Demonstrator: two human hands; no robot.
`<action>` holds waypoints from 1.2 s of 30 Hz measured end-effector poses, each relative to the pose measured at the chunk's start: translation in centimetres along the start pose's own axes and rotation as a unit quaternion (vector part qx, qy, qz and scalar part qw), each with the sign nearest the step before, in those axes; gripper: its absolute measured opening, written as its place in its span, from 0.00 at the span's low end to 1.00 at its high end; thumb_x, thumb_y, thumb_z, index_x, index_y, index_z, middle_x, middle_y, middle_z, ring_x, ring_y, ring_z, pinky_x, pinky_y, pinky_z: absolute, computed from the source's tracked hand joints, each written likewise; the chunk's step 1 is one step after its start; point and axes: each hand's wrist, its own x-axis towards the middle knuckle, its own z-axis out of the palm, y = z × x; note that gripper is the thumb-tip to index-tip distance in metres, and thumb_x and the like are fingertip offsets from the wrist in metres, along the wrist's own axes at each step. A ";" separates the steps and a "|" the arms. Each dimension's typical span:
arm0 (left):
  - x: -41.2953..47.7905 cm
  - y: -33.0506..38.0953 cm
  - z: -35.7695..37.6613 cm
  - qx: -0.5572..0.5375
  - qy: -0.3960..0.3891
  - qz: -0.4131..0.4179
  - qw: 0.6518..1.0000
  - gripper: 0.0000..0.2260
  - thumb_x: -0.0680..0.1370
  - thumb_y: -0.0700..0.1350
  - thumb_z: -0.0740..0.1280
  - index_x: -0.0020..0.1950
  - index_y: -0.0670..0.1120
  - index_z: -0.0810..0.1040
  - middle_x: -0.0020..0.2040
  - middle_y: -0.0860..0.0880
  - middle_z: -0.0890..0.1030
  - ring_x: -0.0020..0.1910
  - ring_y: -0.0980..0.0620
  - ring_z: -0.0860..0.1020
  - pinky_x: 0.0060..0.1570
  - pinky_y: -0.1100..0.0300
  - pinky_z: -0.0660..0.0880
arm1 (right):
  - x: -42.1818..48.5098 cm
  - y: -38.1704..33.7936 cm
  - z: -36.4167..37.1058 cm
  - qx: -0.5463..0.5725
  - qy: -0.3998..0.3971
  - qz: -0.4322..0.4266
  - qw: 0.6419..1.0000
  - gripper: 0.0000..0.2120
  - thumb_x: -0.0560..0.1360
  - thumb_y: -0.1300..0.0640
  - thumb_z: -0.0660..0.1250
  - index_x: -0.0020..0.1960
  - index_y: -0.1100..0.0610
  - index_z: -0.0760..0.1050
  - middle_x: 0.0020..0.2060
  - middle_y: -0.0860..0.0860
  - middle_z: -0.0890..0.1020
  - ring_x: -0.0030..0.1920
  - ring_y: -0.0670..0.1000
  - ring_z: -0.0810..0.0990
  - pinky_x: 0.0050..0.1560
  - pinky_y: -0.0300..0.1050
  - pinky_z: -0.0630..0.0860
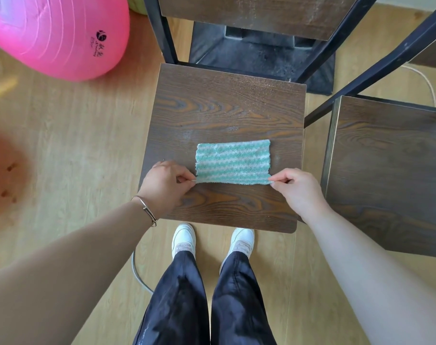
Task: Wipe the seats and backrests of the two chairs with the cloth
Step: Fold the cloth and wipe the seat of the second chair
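Pinching the near corners of the green-and-white striped terry cloth (233, 161), left hand (166, 186) and right hand (298, 190) stretch its long axis left-right across the dark wooden chair seat (222, 108).

Dark wood chair seat (212, 108) carries striped teal cloth (233, 160); light wood floor (75, 145) beneath.

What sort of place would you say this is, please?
Probably a room at home, though I cannot be sure: a pink exercise ball sits on light wood-look flooring near a dark wooden chair bearing a striped green cloth, with a second chair alongside.
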 end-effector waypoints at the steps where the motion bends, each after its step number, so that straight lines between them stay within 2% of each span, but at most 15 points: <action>1: 0.1 0.2 -0.3 -0.007 0.005 -0.001 1.000 0.03 0.74 0.48 0.72 0.44 0.56 0.83 0.40 0.59 0.74 0.48 0.54 0.72 0.42 0.64 0.62 | 0.0 -0.3 -0.2 0.011 0.006 0.003 1.000 0.05 0.75 0.57 0.72 0.45 0.47 0.84 0.43 0.46 0.81 0.45 0.47 0.78 0.46 0.42 0.74; 5: 0.3 1.6 -2.4 -0.032 0.023 -0.010 0.999 0.01 0.74 0.51 0.72 0.43 0.58 0.81 0.42 0.57 0.75 0.43 0.56 0.71 0.39 0.64 0.63 | -0.2 -1.2 -1.1 0.065 0.026 0.009 0.998 0.05 0.75 0.56 0.72 0.46 0.46 0.84 0.38 0.45 0.82 0.39 0.46 0.78 0.40 0.44 0.74; 8: 0.8 3.2 -4.3 -0.062 0.045 -0.033 0.997 0.01 0.75 0.53 0.71 0.44 0.57 0.80 0.37 0.56 0.73 0.34 0.58 0.71 0.32 0.64 0.65 | -0.1 -2.5 -1.8 0.112 0.048 0.008 0.992 0.05 0.75 0.56 0.72 0.46 0.45 0.84 0.38 0.44 0.82 0.38 0.45 0.77 0.39 0.44 0.72; 13: 2.5 6.4 -8.0 -0.214 0.058 -0.074 0.972 0.04 0.76 0.51 0.70 0.42 0.56 0.80 0.31 0.56 0.75 0.22 0.58 0.66 0.24 0.64 0.65 | 0.7 -7.5 -4.4 0.172 0.099 -0.011 0.980 0.06 0.77 0.58 0.70 0.47 0.46 0.82 0.42 0.45 0.81 0.41 0.46 0.77 0.38 0.41 0.76; 16: 3.1 8.4 -10.4 -0.282 0.085 -0.049 0.954 0.05 0.76 0.48 0.71 0.41 0.54 0.81 0.28 0.59 0.75 0.21 0.60 0.65 0.22 0.67 0.63 | 1.2 -10.5 -6.3 0.210 0.125 -0.029 0.969 0.06 0.76 0.59 0.69 0.47 0.48 0.82 0.42 0.44 0.81 0.41 0.46 0.78 0.37 0.42 0.78; 20: 2.8 9.7 -12.0 -0.305 0.098 -0.015 0.947 0.02 0.76 0.47 0.71 0.44 0.51 0.82 0.34 0.56 0.80 0.24 0.60 0.66 0.22 0.68 0.63 | 0.9 -12.6 -7.7 0.240 0.131 -0.054 0.960 0.06 0.76 0.60 0.69 0.49 0.51 0.83 0.43 0.46 0.82 0.40 0.46 0.77 0.37 0.41 0.77; 22: 2.3 9.6 -11.9 -0.306 0.087 -0.006 0.948 0.02 0.76 0.47 0.71 0.43 0.52 0.82 0.34 0.57 0.80 0.26 0.60 0.68 0.24 0.68 0.64 | 0.1 -12.6 -7.7 0.245 0.126 -0.060 0.959 0.06 0.76 0.61 0.69 0.49 0.51 0.83 0.42 0.46 0.82 0.39 0.46 0.77 0.37 0.41 0.77; 24: 1.3 8.9 -11.1 -0.289 0.070 -0.008 0.955 0.03 0.76 0.48 0.71 0.42 0.53 0.82 0.32 0.58 0.78 0.24 0.62 0.67 0.23 0.69 0.64 | -0.9 -11.9 -7.3 0.252 0.118 -0.052 0.959 0.07 0.76 0.61 0.69 0.48 0.51 0.83 0.41 0.47 0.82 0.38 0.46 0.76 0.36 0.43 0.76; 28: -1.0 6.2 -8.3 -0.202 0.034 -0.027 0.978 0.03 0.75 0.50 0.71 0.41 0.54 0.81 0.34 0.57 0.79 0.28 0.63 0.71 0.28 0.73 0.66 | -3.3 -8.2 -5.3 0.225 0.078 -0.020 0.971 0.06 0.76 0.62 0.69 0.49 0.53 0.82 0.39 0.49 0.82 0.34 0.46 0.75 0.34 0.43 0.75; 31: -2.8 4.1 -5.7 -0.138 -0.023 -0.042 0.989 0.04 0.75 0.49 0.71 0.40 0.56 0.80 0.37 0.55 0.81 0.31 0.65 0.74 0.31 0.74 0.68 | -5.0 -4.4 -3.1 0.193 0.043 0.028 0.980 0.05 0.76 0.62 0.69 0.48 0.53 0.82 0.36 0.49 0.80 0.31 0.48 0.73 0.32 0.41 0.74; 33: -3.9 2.9 -4.0 -0.107 -0.061 -0.057 0.991 0.05 0.75 0.50 0.71 0.40 0.57 0.79 0.38 0.56 0.81 0.32 0.64 0.76 0.30 0.73 0.67 | -5.9 -2.3 -1.6 0.180 0.019 0.069 0.981 0.06 0.77 0.62 0.69 0.47 0.52 0.82 0.37 0.51 0.80 0.31 0.49 0.72 0.32 0.44 0.73; 36: -4.7 1.5 -2.0 -0.081 -0.082 -0.080 0.990 0.07 0.75 0.50 0.71 0.38 0.60 0.78 0.39 0.58 0.80 0.38 0.62 0.76 0.35 0.67 0.68 | -6.4 -0.9 -0.1 0.178 0.005 0.109 0.978 0.06 0.77 0.62 0.68 0.47 0.52 0.82 0.40 0.52 0.81 0.33 0.50 0.72 0.33 0.44 0.71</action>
